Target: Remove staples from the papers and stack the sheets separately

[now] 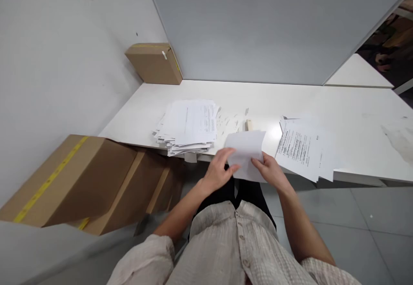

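A white sheet of paper [248,151] hangs over the front edge of the table, tilted and slightly curved. My right hand [271,171] pinches its right side, thumb on the face toward me. My left hand [220,171] is at the sheet's left edge, thumb and fingers spread apart, their tips overlapping the paper. To the left lies a thick, uneven stack of printed papers [193,123]. On the right a smaller, fanned pile of printed papers [301,149] juts past the table edge.
A small beige block [249,125] sits behind the sheet on the white table [258,100]. A cardboard box [156,65] stands in the back left corner, against the grey panel [251,26]. Large cardboard boxes [87,181] with yellow tape are at the lower left.
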Action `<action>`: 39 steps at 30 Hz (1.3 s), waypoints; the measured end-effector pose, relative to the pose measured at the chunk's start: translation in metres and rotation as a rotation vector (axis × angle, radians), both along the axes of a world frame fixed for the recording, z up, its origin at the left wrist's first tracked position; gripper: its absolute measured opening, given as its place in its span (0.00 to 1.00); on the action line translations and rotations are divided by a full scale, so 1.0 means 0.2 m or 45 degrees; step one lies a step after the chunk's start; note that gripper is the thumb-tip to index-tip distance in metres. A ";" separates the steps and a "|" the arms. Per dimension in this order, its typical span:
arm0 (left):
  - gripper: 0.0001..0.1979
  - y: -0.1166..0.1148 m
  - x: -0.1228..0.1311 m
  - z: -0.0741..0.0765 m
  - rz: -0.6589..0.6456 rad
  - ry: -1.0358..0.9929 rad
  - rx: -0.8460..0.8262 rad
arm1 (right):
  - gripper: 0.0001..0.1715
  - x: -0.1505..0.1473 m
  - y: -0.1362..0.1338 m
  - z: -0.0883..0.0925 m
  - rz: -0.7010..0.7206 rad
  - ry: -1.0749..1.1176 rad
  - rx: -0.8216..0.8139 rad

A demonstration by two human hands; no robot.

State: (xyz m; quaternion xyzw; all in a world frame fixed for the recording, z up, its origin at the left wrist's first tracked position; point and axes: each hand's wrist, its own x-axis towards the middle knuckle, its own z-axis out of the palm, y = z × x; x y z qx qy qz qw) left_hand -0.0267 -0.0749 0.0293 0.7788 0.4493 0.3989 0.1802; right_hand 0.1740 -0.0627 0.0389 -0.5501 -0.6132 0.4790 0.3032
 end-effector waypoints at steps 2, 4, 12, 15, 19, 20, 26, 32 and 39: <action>0.28 0.09 -0.01 0.06 0.185 -0.047 -0.047 | 0.16 0.03 0.03 0.13 0.115 -0.285 0.183; 0.32 0.17 -0.02 0.11 0.195 -0.094 -0.130 | 0.14 0.04 0.06 0.27 0.228 -0.607 0.354; 0.34 0.26 -0.01 0.05 0.117 -0.386 -0.284 | 0.11 -0.02 0.16 0.45 0.513 -1.352 0.574; 0.28 0.25 0.00 -0.06 0.148 -0.418 -0.284 | 0.10 -0.02 0.19 0.40 0.508 -1.391 0.547; 0.17 0.26 0.00 -0.11 0.140 -0.387 -0.251 | 0.10 -0.02 0.21 0.37 0.451 -1.415 0.562; 0.15 0.26 0.00 -0.10 0.139 -0.381 -0.249 | 0.10 -0.01 0.21 0.37 0.447 -1.423 0.564; 0.15 0.27 0.02 -0.02 0.166 -0.376 -0.313 | 0.12 -0.01 0.22 0.41 0.447 -1.446 0.588; 0.23 0.27 0.03 -0.01 0.219 -0.345 -0.505 | 0.10 -0.03 0.24 0.40 0.476 -1.467 0.620; 0.21 0.29 0.04 0.00 0.218 -0.451 -0.506 | 0.11 -0.04 0.23 0.38 0.496 -1.488 0.699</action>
